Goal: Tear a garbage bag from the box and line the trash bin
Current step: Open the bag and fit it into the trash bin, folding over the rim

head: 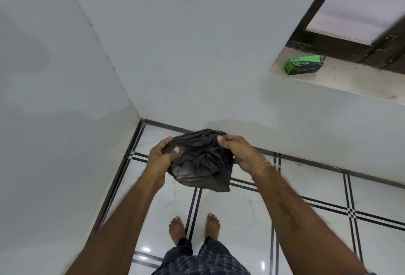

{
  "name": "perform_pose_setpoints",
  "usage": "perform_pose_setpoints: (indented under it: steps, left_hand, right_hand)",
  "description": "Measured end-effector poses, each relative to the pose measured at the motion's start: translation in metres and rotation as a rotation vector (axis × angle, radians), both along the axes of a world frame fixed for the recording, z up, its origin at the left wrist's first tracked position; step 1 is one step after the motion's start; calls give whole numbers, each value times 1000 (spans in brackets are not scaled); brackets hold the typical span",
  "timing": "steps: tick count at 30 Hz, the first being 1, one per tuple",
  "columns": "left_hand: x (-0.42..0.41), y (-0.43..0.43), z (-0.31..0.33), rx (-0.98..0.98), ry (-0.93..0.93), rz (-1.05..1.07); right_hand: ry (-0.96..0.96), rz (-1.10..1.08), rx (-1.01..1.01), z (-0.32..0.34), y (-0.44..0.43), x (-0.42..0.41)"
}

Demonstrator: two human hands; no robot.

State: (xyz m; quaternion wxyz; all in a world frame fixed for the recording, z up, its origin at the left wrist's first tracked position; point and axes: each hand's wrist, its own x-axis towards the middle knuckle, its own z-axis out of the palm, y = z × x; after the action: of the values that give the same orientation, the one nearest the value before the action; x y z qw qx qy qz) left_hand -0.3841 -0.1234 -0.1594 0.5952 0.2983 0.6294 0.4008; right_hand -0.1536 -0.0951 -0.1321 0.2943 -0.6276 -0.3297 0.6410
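Observation:
A crumpled black garbage bag point(200, 160) hangs in front of me at waist height, held between both hands. My left hand point(160, 156) pinches its left upper edge with thumb on top. Gripping the right upper edge is my right hand point(237, 152), with a thin band on its wrist. The bag's lower corner droops toward the floor. The green garbage bag box point(303, 64) lies on the window sill point(341, 79) at the upper right, far from both hands. No trash bin is in view.
I stand barefoot point(194, 227) on glossy white floor tiles point(252, 213) with black stripes, in a room corner. Grey walls point(175, 55) rise to the left and ahead. A dark-framed window point(359, 5) sits above the sill.

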Motion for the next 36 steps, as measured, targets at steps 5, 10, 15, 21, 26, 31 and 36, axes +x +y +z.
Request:
perform_pose_setpoints:
  steps: [5, 10, 15, 21, 26, 31, 36]
  left_hand:
    - [34, 33, 39, 647, 624, -151]
    - [6, 12, -7, 216, 616, -247]
    - [0, 4, -9, 225, 549, -284]
    - [6, -3, -15, 261, 516, -329]
    - [3, -9, -32, 247, 527, -370]
    - [-5, -2, -54, 188, 542, -405]
    - [3, 9, -96, 89, 467, -415]
  right_hand:
    - [-663, 145, 834, 11, 20, -22]
    - [-428, 146, 245, -40, -13, 9]
    - [23, -90, 63, -4, -17, 19]
    - [118, -240, 77, -17, -31, 30]
    - [142, -259, 18, -36, -37, 29]
    - [163, -242, -49, -69, -22, 33]
    - [116, -169, -139, -112, -12, 37]
